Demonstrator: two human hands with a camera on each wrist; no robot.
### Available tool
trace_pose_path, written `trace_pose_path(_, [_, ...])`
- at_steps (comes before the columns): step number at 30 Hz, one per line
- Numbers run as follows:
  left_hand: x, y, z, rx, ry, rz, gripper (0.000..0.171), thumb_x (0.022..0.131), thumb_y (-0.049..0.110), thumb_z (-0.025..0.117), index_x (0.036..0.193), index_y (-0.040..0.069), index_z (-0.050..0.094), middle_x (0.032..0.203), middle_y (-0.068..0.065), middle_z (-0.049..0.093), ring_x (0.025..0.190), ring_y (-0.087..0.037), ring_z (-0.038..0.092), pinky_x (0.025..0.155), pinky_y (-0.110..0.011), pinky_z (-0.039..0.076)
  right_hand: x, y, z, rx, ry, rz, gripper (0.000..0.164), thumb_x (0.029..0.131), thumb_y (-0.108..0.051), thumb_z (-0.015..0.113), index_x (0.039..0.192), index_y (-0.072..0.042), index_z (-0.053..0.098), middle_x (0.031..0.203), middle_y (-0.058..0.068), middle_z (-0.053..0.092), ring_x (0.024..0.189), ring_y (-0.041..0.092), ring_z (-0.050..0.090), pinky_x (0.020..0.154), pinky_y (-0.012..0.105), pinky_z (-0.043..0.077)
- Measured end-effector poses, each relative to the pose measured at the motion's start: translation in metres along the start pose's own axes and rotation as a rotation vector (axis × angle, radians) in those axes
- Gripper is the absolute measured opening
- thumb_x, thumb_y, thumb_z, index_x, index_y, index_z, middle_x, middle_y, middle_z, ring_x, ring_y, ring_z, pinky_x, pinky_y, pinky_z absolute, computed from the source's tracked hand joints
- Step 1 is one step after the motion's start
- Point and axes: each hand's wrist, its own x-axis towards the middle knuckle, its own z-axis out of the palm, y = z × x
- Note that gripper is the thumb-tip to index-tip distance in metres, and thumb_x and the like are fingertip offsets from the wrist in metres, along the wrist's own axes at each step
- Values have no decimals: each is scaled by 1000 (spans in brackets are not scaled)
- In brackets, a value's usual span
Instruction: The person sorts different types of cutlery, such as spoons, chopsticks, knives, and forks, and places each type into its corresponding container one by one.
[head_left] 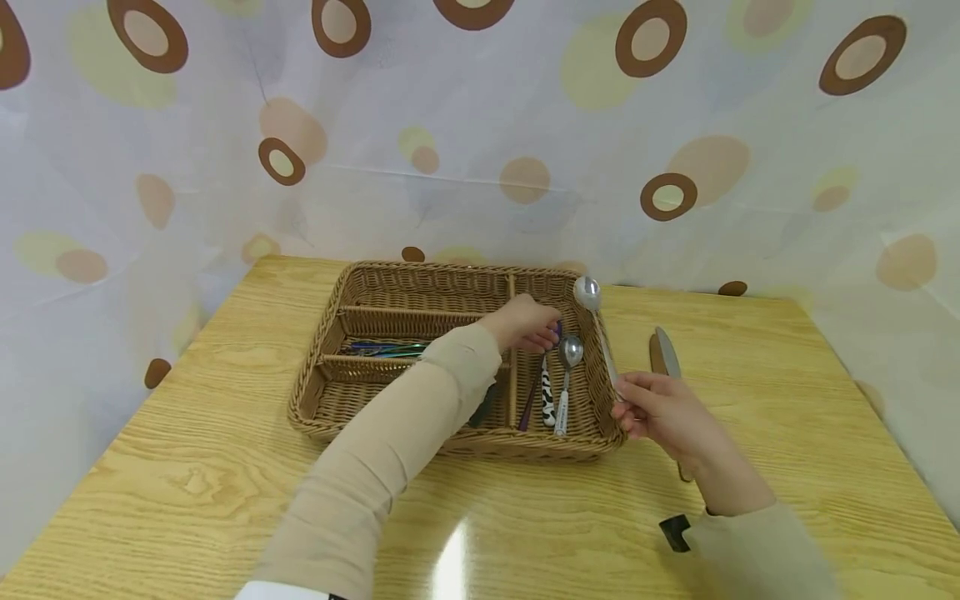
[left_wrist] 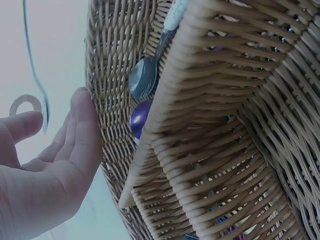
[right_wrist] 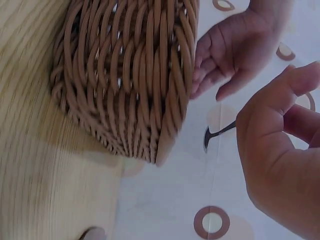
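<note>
My right hand [head_left: 663, 417] pinches the handle of a metal spoon [head_left: 587, 293], held upright with its bowl at the top, by the right rim of a wicker cutlery basket [head_left: 525, 446]. My left hand [head_left: 525, 323] hovers over the basket's right compartment, palm turned toward the spoon. In the left wrist view its thumb and fingers [left_wrist: 82, 115] are apart with nothing gripped. Below it in that compartment lie a spoon with a white printed handle [head_left: 571, 352], a black-and-white patterned handle [head_left: 547, 396] and a purple spoon [left_wrist: 141, 119], partly hidden.
Blue-green shiny cutlery [head_left: 386, 349] lies in the basket's middle left compartment. A dark item [head_left: 483, 407] in the front one is partly covered by my left arm. On the wooden table [head_left: 787, 400], right of the basket, lies a knife [head_left: 667, 352] beside a brown shape. A patterned cloth [head_left: 465, 125] hangs behind.
</note>
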Motion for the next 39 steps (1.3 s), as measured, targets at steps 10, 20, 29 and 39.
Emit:
trace_pose_path(10, [-1, 1, 17, -48, 88, 29, 31, 93, 17, 58, 109, -9, 64, 77, -11, 67, 55, -10, 58, 67, -27, 56, 8, -1, 31, -42, -13, -1, 36, 101, -15, 39, 121, 15, 39, 68, -8, 58, 53, 1, 53, 50, 19, 49])
trace_pose_path(20, [11, 0, 16, -59, 133, 13, 21, 89, 6, 62, 102, -11, 62, 57, -5, 57, 43, -8, 54, 48, -18, 50, 8, -1, 31, -184, 46, 53, 52, 100, -27, 43, 133, 13, 37, 70, -2, 59, 56, 6, 54, 55, 27, 53])
trace_pose_path(29, [25, -12, 7, 398, 186, 55, 25, 90, 8, 61, 107, -11, 61, 76, -16, 71, 63, -22, 70, 60, -23, 56, 2, -2, 20, -186, 138, 23, 60, 100, -33, 43, 137, 13, 32, 69, -2, 60, 58, 8, 56, 55, 27, 53])
trace_pose_path(39, [26, -19, 19, 569, 204, 59, 18, 88, 3, 51, 94, -7, 65, 71, -16, 70, 55, -21, 68, 53, -27, 56, -2, -7, 16, -174, 138, 11, 60, 100, -35, 43, 136, 12, 32, 70, -2, 60, 59, 9, 55, 56, 29, 54])
